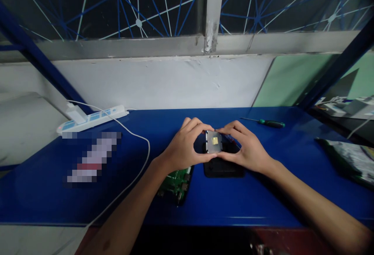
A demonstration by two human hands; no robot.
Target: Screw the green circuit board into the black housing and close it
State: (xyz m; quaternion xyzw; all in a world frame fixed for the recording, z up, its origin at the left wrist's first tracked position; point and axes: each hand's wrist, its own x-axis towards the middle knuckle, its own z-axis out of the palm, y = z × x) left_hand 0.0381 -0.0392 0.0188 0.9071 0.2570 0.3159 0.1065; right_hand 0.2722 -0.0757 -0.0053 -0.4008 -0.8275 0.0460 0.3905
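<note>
Between my two hands is a small square silver metal plate (210, 147) with dark notches at its edges and a yellowish patch on its face. My left hand (187, 142) pinches it from the left, fingers on the top edge and thumb below. From the other side my right hand (245, 146) grips it the same way. Under the hands lies a black plastic cover (223, 169), partly hidden by them. A green circuit board (175, 181) rests on the table by my left wrist, half covered by the forearm. A thin bluish-red item (232, 140) shows behind my right fingers.
On the blue table (263, 204) a green-handled screwdriver (271, 123) lies at the back right. A white power strip (96, 118) with a plug stands back left, its cable (148, 150) crossing the left side. A shiny bag (347, 157) is at the right edge.
</note>
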